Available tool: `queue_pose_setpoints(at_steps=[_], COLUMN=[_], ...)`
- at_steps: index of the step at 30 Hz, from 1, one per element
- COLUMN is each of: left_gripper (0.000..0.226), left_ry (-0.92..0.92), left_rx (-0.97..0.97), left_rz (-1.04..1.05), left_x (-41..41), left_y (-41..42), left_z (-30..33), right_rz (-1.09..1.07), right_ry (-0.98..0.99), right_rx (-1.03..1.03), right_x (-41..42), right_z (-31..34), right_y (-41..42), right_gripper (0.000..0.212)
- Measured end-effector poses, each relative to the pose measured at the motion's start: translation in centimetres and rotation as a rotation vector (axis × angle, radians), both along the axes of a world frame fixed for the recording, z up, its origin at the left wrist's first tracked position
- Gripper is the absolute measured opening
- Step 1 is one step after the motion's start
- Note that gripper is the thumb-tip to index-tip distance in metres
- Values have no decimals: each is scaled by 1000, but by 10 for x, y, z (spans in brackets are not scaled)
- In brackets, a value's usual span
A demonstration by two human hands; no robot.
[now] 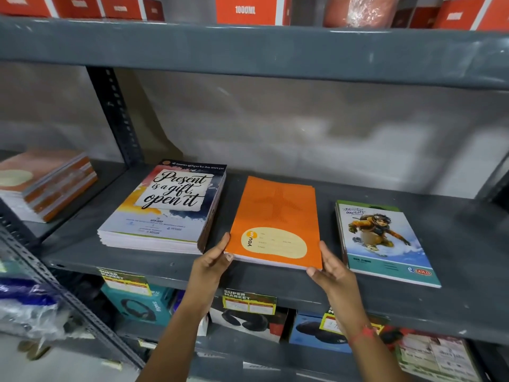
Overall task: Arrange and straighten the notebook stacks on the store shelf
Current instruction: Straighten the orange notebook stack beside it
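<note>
An orange notebook stack [275, 216] with an aeroplane print lies in the middle of the grey shelf [454, 299]. My left hand [212, 267] grips its near left corner, thumb on the cover. My right hand [332, 267] holds its near right corner. To the left sits a thicker stack topped by a "Present is a gift, open it" cover [165, 205]. On the right lies a thin stack with a snowboarder cover [385, 241], slightly fanned and skewed.
Another stack of orange-edged notebooks [44, 183] sits in the bay at far left, past a perforated steel upright [115, 117]. Red boxes [245, 9] line the shelf above. Boxed goods with yellow price tags [248, 301] fill the shelf below.
</note>
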State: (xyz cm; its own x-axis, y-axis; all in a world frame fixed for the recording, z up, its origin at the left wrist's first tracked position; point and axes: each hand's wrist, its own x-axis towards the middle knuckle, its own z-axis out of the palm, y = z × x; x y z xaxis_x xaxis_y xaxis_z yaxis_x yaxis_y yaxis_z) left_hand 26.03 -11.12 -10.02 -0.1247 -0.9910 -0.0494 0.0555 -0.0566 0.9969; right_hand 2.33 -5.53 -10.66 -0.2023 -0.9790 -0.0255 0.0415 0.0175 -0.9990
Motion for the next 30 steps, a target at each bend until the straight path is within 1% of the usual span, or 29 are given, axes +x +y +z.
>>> queue_pose_setpoints(at_steps=[5,12,18,23,30], left_gripper=[43,44,36,34,31], left_ry=[-4,-64,-44,-9,22], left_rx=[-25,-43,-15,-16,18], left_rz=[67,31,127,195,228], left_x=[-4,1,-1,-8,-9], left_y=[-1,-6,-10,-12,-15], left_z=[-2,4,0,2,0], right_rz=[-69,-94,-164,-216,-253], right_ry=[12,16,15,14,31], right_rx=[6,26,13,16,24], right_x=[5,4,10,13,16], right_z=[-1,0,1,0,2], right_y=[-2,-2,-4,-8,-8], right_gripper=[64,61,56,54,53])
